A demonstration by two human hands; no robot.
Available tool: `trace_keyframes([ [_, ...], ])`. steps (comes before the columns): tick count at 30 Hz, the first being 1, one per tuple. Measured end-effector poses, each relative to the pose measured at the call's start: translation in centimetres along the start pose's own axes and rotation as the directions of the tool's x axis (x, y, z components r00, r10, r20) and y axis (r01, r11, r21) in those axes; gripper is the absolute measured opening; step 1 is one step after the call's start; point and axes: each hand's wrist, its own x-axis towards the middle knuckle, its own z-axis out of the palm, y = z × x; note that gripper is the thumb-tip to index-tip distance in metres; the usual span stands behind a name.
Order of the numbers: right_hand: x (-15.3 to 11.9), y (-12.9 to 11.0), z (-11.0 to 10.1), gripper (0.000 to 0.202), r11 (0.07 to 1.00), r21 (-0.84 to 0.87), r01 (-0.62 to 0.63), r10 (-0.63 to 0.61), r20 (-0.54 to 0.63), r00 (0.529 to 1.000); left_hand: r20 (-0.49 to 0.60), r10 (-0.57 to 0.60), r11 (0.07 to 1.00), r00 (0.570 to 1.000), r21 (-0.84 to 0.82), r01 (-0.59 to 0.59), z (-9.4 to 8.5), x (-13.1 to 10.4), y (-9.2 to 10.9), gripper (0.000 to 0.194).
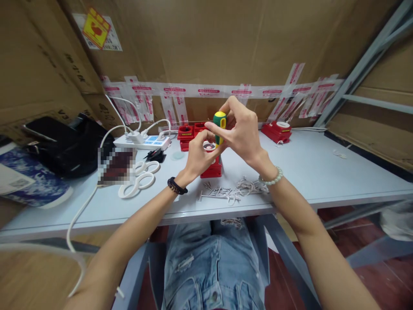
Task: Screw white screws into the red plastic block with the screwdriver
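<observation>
Two bare hands meet over the middle of the table around a screwdriver with a green and yellow handle (220, 122), which stands nearly upright above a red block with a white round top (211, 173). The right hand (241, 129) is closed on the handle, thumb across its near side. The left hand (201, 156) has its thumb and forefinger bent in toward the driver's lower part; whether they pinch it or only steady the block, I cannot tell. The tip of the driver is hidden. A black bracelet (177, 185) circles the left wrist, a pale green bead bracelet (272, 176) the right.

Just in front of the block lies a loose spread of silver screws (221, 190), with a tangle of white cord (250, 186) beside it. Behind the left hand is an open-topped red block (186, 132); well off to the right sits another red block with a white disc on top (276, 131).

On the left are a pale translucent disc (177, 155), a small black object (155, 155), white ring-shaped pieces (146, 181) and a white power strip with blue panels (155, 142) with plugs in it. Farther left, a dark phone (48, 128) lies on a black bag (72, 150). Brown cardboard (200, 43), banded with white and pink printed tape (208, 91), rises behind the pale table (309, 168).
</observation>
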Motion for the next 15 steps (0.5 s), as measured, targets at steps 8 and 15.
trace_keyframes([
  [8,0.1,0.8,-2.3,0.038,0.954,0.289,0.076,-0.156,0.264,0.952,0.156,0.01,0.999,0.988,-0.044,-0.004,-0.7,0.4,-0.2,0.022],
  [15,0.4,0.8,-1.4,0.035,0.967,0.249,0.052,-0.098,0.179,0.979,0.122,0.029,1.0,0.992,-0.01,-0.028,-0.8,0.2,0.1,0.021],
])
